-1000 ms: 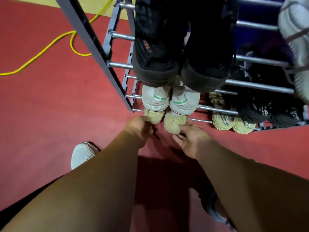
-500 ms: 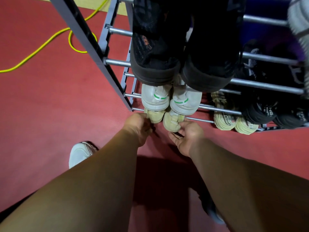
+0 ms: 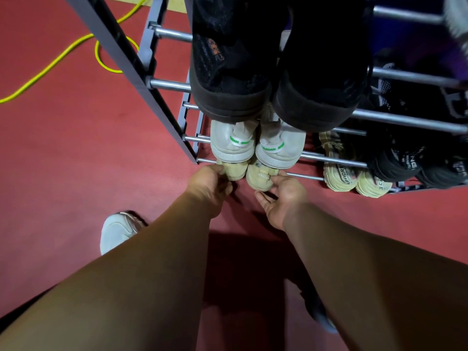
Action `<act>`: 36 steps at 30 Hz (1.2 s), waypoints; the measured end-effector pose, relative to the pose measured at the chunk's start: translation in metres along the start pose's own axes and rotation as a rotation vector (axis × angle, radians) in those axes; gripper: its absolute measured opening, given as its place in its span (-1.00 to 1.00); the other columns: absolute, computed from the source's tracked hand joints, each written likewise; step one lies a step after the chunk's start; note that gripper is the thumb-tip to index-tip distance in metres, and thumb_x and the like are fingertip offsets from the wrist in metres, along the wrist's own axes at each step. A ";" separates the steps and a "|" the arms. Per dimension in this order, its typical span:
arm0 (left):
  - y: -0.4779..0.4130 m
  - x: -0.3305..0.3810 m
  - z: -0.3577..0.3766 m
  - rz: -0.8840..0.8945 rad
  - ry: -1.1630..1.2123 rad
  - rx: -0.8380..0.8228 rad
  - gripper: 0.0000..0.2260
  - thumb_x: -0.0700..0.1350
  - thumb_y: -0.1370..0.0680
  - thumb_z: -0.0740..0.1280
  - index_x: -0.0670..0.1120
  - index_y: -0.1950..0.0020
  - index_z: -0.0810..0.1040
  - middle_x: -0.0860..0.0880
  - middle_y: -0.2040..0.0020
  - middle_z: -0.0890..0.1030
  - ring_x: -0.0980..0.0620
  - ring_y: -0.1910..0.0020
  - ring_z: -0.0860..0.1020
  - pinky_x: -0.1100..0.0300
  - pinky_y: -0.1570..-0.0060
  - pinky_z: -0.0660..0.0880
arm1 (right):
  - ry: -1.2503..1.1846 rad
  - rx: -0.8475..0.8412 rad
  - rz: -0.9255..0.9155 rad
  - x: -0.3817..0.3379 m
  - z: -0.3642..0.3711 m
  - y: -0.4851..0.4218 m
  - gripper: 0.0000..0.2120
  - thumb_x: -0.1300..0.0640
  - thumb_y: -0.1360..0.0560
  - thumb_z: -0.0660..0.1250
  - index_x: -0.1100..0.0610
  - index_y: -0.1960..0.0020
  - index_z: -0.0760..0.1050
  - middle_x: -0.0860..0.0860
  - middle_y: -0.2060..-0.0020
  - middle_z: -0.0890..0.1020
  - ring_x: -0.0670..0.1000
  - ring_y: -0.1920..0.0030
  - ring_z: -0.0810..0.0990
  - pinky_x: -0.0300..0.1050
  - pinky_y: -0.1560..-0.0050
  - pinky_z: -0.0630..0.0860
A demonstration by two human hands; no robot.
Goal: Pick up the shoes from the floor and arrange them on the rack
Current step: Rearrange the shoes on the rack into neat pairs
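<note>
Two beige shoes sit heel-out on the lowest tier of the grey metal rack, at its left end. My left hand grips the heel of the left beige shoe. My right hand lies palm up at the heel of the right beige shoe, thumb on top and fingers underneath. The toes of both shoes are hidden under a pair of white shoes with green tabs on the tier above.
Large black shoes fill the upper tier. Cream shoes and black shoes stand to the right on the lower tiers. A yellow cable loops on the red floor, left. My own white shoe stands below left.
Both beige shoes have slid slightly deeper into the lowest tier, with my hands staying at their heels. My right thumb now lies on top of the right shoe.
</note>
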State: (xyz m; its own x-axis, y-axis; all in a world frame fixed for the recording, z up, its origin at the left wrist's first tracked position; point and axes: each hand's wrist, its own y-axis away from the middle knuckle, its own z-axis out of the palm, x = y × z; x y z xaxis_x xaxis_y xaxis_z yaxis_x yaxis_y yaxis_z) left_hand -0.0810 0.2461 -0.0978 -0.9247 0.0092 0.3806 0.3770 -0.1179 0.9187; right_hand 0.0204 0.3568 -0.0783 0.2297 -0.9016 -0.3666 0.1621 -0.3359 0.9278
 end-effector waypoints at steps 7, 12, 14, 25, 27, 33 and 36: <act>-0.006 0.002 0.000 0.020 -0.047 -0.012 -0.97 -0.20 -0.54 0.41 -0.13 0.07 0.58 -0.06 0.20 0.61 0.06 0.26 0.55 0.20 0.15 0.59 | -0.011 0.037 -0.033 -0.004 0.007 -0.003 -0.71 0.24 -0.64 0.22 0.01 -0.25 0.60 0.09 -0.14 0.67 0.12 -0.07 0.66 0.00 -0.06 0.63; -0.010 0.003 0.001 0.036 -0.069 0.010 -0.95 -0.23 -0.56 0.41 -0.17 0.09 0.59 -0.08 0.22 0.59 0.05 0.32 0.55 0.23 0.29 0.61 | -0.058 0.030 -0.034 -0.004 0.010 -0.009 -0.78 0.19 -0.64 0.27 0.10 -0.25 0.59 0.11 -0.14 0.66 0.13 -0.08 0.67 0.00 -0.10 0.65; -0.010 0.002 0.002 0.036 -0.077 0.013 -0.91 -0.24 -0.59 0.37 -0.18 0.13 0.57 -0.10 0.23 0.57 0.03 0.32 0.55 0.25 0.33 0.59 | -0.100 0.025 -0.037 -0.006 0.012 -0.009 -0.80 0.19 -0.64 0.27 0.11 -0.19 0.61 0.09 -0.14 0.66 0.13 -0.10 0.68 0.01 -0.15 0.64; -0.014 -0.004 0.000 0.034 0.007 0.041 -0.88 -0.29 -0.58 0.37 -0.30 -0.09 0.60 -0.21 0.02 0.65 -0.08 0.14 0.63 0.24 0.23 0.63 | -0.078 0.019 -0.004 -0.006 0.014 -0.013 -0.75 0.08 -0.63 0.23 0.13 -0.21 0.59 0.08 -0.16 0.65 0.14 -0.09 0.67 0.04 -0.08 0.63; -0.013 -0.003 0.002 0.055 0.036 0.046 -0.74 -0.29 -0.56 0.40 -0.33 -0.23 0.57 -0.21 0.00 0.65 -0.07 0.14 0.62 0.25 0.23 0.63 | -0.091 0.017 -0.001 -0.007 0.014 -0.012 -0.75 0.09 -0.63 0.23 0.15 -0.20 0.58 0.09 -0.16 0.65 0.15 -0.09 0.67 0.06 -0.15 0.63; -0.011 -0.003 0.003 0.089 0.086 0.037 -0.63 -0.30 -0.56 0.41 -0.35 -0.34 0.48 -0.17 0.05 0.63 0.01 0.25 0.61 0.31 0.31 0.62 | -0.112 0.005 0.001 -0.009 0.013 -0.011 -0.76 0.09 -0.63 0.23 0.15 -0.20 0.57 0.09 -0.16 0.66 0.15 -0.10 0.67 0.09 -0.24 0.60; -0.011 -0.003 0.003 0.091 0.084 0.038 -0.63 -0.30 -0.56 0.40 -0.35 -0.34 0.48 -0.18 0.01 0.61 0.00 0.22 0.60 0.29 0.27 0.62 | -0.114 0.001 -0.004 -0.009 0.013 -0.011 -0.75 0.07 -0.63 0.21 0.14 -0.19 0.57 0.09 -0.17 0.66 0.14 -0.09 0.67 0.08 -0.22 0.60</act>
State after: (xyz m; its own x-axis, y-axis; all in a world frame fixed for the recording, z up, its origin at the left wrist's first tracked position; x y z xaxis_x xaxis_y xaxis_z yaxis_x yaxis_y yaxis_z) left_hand -0.0821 0.2507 -0.1092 -0.8872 -0.0831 0.4539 0.4598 -0.0766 0.8847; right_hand 0.0040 0.3647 -0.0842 0.1182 -0.9255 -0.3599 0.1620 -0.3397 0.9265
